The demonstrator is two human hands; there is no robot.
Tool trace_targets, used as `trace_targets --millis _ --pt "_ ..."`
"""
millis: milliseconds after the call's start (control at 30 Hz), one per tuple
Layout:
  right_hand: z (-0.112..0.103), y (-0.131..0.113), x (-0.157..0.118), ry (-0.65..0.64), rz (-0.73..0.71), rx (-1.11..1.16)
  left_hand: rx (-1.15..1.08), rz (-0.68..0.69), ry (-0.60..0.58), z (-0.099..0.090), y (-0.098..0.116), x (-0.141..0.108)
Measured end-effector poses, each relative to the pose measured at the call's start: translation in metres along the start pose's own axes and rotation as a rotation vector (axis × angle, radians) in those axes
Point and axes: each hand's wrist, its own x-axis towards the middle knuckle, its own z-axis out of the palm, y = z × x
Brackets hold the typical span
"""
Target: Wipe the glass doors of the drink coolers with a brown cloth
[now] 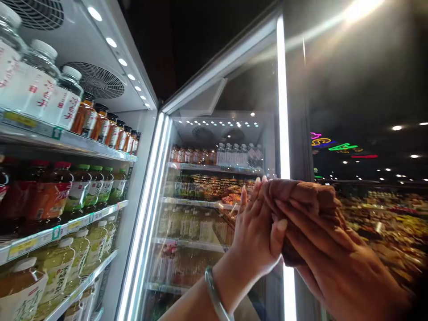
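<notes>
A brown cloth (312, 194) is bunched against the free edge of the glass door (217, 196), across its bright light strip (283, 102). The right hand (337, 254) lies over the cloth, fingers close together and pressing it to the edge. The left hand (256, 229) is up beside it on the glass side, fingers stretched upward and a little apart, thumb bent toward the cloth; I cannot tell whether it pinches any of it. A pale bracelet (214, 292) circles the left wrist. The door stands open, its glass mirroring rows of bottles. To the left, the fridge (143, 129) has shelves of drinks: clear bottles (40, 84) and amber bottles (100, 122) on top, green-capped bottles (95, 187) below, then white-capped yellowish bottles (78, 252). Round grilles (96, 80) sit in its ceiling. Far right, neon shapes (341, 146) glow above blurred goods (377, 223).
</notes>
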Motion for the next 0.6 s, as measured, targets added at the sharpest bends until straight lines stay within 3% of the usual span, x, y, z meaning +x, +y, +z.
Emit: trace_targets --millis 100,233,467,600 --pt "0.001 0.031 0.033 -0.021 -0.126 0.067 0.013 -0.025 0.039 0.005 -0.012 0.023" --pt "-0.002 0.06 0.081 -0.014 -0.124 0.043 0.01 -0.01 0.11 0.002 -0.028 0.075" --pt "-0.007 0.071 0.104 -0.125 -0.219 -0.226 -0.023 0.155 0.056 -0.007 -0.054 0.112" --pt "-0.006 0.105 0.149 -0.098 -0.203 -0.276 0.002 0.142 0.046 -0.01 -0.076 0.173"
